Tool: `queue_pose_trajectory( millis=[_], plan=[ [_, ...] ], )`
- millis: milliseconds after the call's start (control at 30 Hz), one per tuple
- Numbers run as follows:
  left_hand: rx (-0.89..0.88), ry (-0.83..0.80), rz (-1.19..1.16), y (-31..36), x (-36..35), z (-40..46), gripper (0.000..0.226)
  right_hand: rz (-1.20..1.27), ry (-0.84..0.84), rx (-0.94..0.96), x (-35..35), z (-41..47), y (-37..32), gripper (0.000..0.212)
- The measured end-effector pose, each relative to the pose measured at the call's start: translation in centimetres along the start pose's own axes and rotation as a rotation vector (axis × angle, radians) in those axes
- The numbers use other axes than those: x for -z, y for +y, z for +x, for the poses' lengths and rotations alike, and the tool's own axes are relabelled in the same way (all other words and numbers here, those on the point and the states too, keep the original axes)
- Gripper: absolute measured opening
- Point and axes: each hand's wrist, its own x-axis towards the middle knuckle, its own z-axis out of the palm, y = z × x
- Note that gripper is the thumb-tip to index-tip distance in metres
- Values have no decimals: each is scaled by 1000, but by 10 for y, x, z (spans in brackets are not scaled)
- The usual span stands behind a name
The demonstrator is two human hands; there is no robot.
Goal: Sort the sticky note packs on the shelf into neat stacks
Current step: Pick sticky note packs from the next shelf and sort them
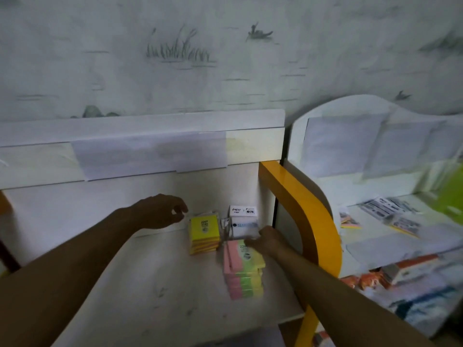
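A stack of yellow sticky note packs (pixel 204 234) stands near the back of the white shelf (pixel 150 284). A taller stack of pink, green and yellow striped packs (pixel 244 274) sits to its right, nearer the front. My right hand (pixel 268 240) rests on the far end of the striped stack's top pack, fingers laid over it. My left hand (pixel 162 211) hovers just left of the yellow stack, fingers loosely curled, holding nothing. White boxed packs (pixel 244 221) stand behind the striped stack against the back panel.
An orange curved side panel (pixel 313 211) bounds the shelf on the right. Beyond it a second shelf (pixel 400 234) holds scattered stationery packets and papers. Paper sheets (pixel 150 156) hang taped on the back board above the shelf.
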Motion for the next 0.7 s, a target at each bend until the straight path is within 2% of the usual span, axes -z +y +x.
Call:
queue_pose_trajectory(
  millis=[133, 267, 400, 533, 700],
  plan=[
    [-25, 2, 42, 3, 29, 4, 31, -93, -22, 117, 34, -2, -37, 56],
    [-68, 47, 56, 12, 61, 14, 32, -442, -158, 374, 83, -10, -82, 59],
    [-103, 63, 64, 37, 82, 25, 35, -592, -94, 541, 135, -16, -108, 56],
    [-148, 185, 25, 76, 96, 45, 33, -568, -4, 589, 185, -8, -97, 56],
    [-243, 322, 49, 146, 100, 81, 31, -561, 71, 596, 236, 23, -45, 52]
  ],
)
